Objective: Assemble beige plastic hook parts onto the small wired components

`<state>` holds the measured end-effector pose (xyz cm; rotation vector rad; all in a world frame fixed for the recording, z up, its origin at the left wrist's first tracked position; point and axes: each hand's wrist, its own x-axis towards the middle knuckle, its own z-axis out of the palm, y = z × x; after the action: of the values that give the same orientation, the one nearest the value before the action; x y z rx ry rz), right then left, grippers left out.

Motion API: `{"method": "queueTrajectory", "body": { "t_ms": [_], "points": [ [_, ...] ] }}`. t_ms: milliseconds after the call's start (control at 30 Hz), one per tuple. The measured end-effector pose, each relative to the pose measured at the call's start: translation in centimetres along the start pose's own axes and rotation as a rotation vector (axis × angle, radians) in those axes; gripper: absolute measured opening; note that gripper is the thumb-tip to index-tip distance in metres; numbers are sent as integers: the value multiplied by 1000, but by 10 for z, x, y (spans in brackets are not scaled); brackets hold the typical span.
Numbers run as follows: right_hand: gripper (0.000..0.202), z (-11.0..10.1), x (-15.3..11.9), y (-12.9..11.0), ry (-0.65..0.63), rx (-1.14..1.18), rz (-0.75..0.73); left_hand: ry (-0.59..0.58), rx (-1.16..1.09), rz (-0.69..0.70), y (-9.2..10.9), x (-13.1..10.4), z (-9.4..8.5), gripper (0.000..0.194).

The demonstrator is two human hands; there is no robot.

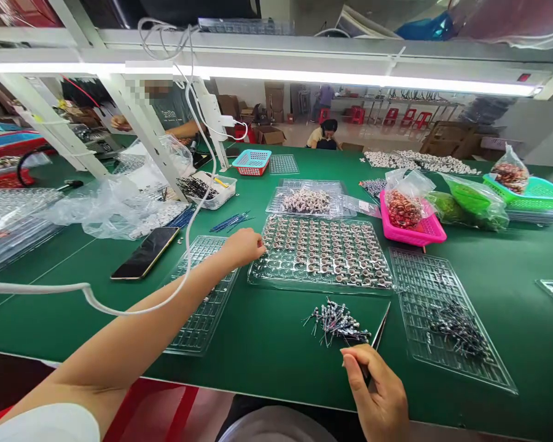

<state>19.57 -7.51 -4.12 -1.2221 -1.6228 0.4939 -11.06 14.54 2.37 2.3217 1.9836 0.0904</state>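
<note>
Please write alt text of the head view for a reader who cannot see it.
A person's left hand is at the edge of a clear tray with rows of small parts; the right hand holds tweezers near a pile of thin-wired components. A phone lies farther left on the green table.

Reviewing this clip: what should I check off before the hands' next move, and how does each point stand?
1. Tweezers held in the right hand: ok.
2. Loose wired parts near the right hand: ok, piled on the green table just beyond it.
3. Every slot of the middle tray filled: not ok, front-left slots look bare.
4. Left hand holding a part: cannot tell; it is at the tray's left side, its fingertips too small to read.
5. White cable free of the left forearm: cannot tell; it crosses the forearm in view.
</note>
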Motion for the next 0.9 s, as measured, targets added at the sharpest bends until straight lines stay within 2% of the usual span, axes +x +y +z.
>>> {"method": "queueTrajectory", "body": {
  "t_ms": [133,267,367,433,567,667,800,900],
  "points": [
    [10,1,-1,-1,11,28,-1,-31,13,-52,3,3,7,27],
    [12,3,-5,-2,110,83,39,39,-7,-74,11,-4,0,33],
    [14,-2,-8,-4,210,112,84,128,-75,-67,28,-20,-9,30],
    [13,-10,-8,-6,225,63,72,153,-228,-46,46,-40,-14,25],
    [10,-29,-2,-6,79,-210,44,-41,-561,121,91,-88,-17,26],
    [8,-31,1,-2,-33,-435,28,-227,-827,214,121,-113,-12,23],
    [6,-20,1,3,-80,-616,5,-438,-1115,230,144,-118,3,40],
    [7,-15,1,4,-90,-640,-8,-603,-1293,167,148,-113,14,38]
  ]
}}
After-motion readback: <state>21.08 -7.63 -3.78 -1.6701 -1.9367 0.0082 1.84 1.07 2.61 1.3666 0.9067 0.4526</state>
